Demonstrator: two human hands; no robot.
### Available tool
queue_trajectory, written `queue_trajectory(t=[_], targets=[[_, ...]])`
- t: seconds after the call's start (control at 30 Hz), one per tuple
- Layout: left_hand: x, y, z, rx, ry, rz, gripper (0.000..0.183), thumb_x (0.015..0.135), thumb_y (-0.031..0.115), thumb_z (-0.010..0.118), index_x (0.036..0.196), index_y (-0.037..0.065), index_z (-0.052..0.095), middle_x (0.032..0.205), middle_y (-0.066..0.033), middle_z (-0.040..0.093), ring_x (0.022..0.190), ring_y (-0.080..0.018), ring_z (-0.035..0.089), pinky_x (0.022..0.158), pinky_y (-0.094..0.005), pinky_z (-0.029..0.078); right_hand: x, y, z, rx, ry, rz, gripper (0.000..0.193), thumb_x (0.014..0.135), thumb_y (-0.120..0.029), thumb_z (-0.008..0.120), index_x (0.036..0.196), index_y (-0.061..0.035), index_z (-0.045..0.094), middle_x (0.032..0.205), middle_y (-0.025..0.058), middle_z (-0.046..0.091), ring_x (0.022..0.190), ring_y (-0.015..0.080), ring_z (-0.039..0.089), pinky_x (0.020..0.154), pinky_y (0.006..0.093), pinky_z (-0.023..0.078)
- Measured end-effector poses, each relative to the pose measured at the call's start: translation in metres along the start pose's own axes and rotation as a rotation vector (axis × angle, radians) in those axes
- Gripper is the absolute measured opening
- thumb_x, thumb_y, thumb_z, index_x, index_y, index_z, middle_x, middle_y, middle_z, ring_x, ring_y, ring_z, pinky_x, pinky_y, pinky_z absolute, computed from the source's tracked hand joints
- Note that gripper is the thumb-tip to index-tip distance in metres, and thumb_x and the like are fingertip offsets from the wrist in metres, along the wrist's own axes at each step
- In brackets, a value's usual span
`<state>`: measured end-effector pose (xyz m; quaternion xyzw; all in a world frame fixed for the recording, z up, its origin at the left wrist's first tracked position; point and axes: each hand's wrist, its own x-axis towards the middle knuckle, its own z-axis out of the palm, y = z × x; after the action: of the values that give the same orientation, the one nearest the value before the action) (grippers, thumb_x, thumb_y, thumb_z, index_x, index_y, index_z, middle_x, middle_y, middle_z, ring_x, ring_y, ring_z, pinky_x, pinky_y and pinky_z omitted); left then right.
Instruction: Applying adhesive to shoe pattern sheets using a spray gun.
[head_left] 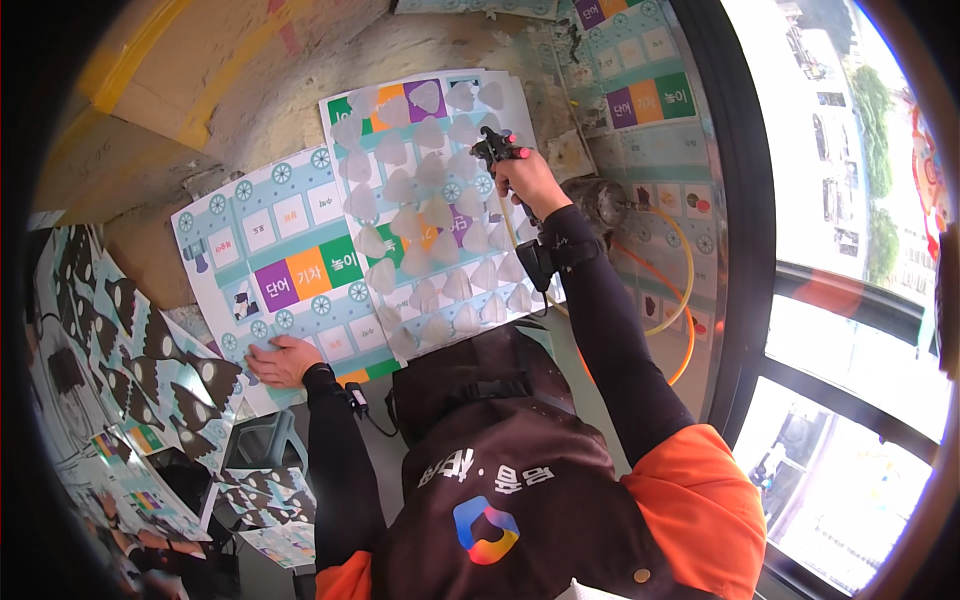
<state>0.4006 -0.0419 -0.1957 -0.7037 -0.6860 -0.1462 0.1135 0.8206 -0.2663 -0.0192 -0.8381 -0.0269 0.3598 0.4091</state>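
My right hand point(532, 184) is closed around a black spray gun point(492, 148) with pinkish-red knobs, held over the right side of a printed sheet point(436, 290). Rows of small grey, translucent petal-shaped pieces point(411, 222) cover that sheet. It overlaps a second printed sheet point(290, 225) on the left, which has coloured blocks and wheel drawings. My left hand point(283, 362) lies with fingers stretched out on the lower left edge of this second sheet. A thin yellowish tube hangs below the spray gun.
Yellow and orange hoses point(690, 290) curve at my right, beside a dark-framed window point(745, 200). Taped cardboard point(170, 75) stands at the upper left. Sheets with dark shapes point(150, 345) and a blue-grey stool point(270, 440) are at the lower left.
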Motion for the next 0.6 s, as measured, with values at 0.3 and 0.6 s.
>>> queue_trajectory(t=[0.3,0.6], targets=[[0.0,0.0,0.001,-0.02,-0.025,-0.012,0.051,0.096,0.038,0.044,0.137,0.008,0.049,0.145,-0.0113,0.045,0.137,-0.0314,0.041,0.111,-0.0535,0.032,-0.004,0.004,0.0,0.108,-0.085,0.016,0.024,0.082,-0.014,0.06,0.062,0.0001,0.057,0.057,0.0072,0.058,0.047,0.0163,0.054,0.043,0.0318,0.039],[0.0,0.001,0.0,0.003,-0.027,-0.01,0.051,0.096,0.038,0.044,0.137,0.007,0.05,0.145,-0.0107,0.046,0.137,-0.0307,0.041,0.11,-0.0526,0.032,0.001,0.014,-0.008,-0.077,-0.059,0.036,0.023,0.077,-0.015,0.059,0.061,0.0007,0.058,0.056,0.0082,0.058,0.046,0.0173,0.054,0.043,0.0329,0.039]])
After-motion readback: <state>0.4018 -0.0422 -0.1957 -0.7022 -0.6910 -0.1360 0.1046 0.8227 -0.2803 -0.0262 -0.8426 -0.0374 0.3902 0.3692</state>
